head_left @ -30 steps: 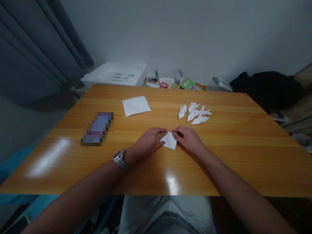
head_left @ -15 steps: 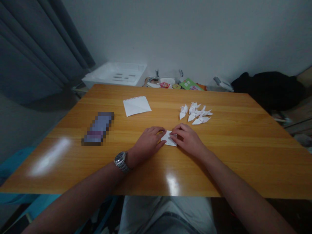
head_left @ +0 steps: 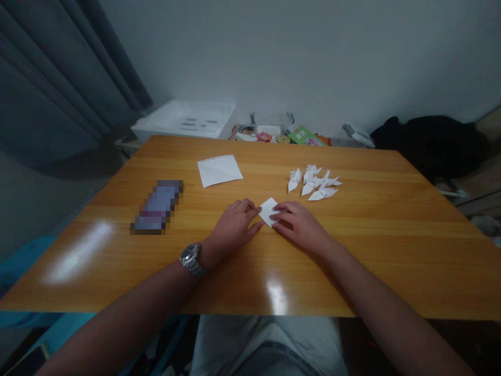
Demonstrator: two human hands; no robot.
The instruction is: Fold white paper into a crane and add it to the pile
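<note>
A small folded square of white paper (head_left: 267, 211) lies on the table before me, turned so that one corner points away. At its left corner are the fingertips of my left hand (head_left: 236, 223), index finger touching the corner and thumb just below. My right hand (head_left: 299, 223) grips the right side of the square, its fingers over the paper and covering that corner. Beyond my right hand sits a cluster of several folded white paper cranes (head_left: 315, 183). A larger white sheet (head_left: 220, 171) with a perforated edge lies farther back to the left.
The wooden table (head_left: 376, 209) reaches toward the wall. A blurred-out phone-like object (head_left: 158, 206) lies at the left. Behind the far edge are a white plastic tray (head_left: 188, 117), a green packet (head_left: 305, 136) and a dark heap (head_left: 430, 138).
The folded paper has turned from lying edge-on to me to a diamond position. My left hand has shifted slightly left, and my right fingers now lie on its right side.
</note>
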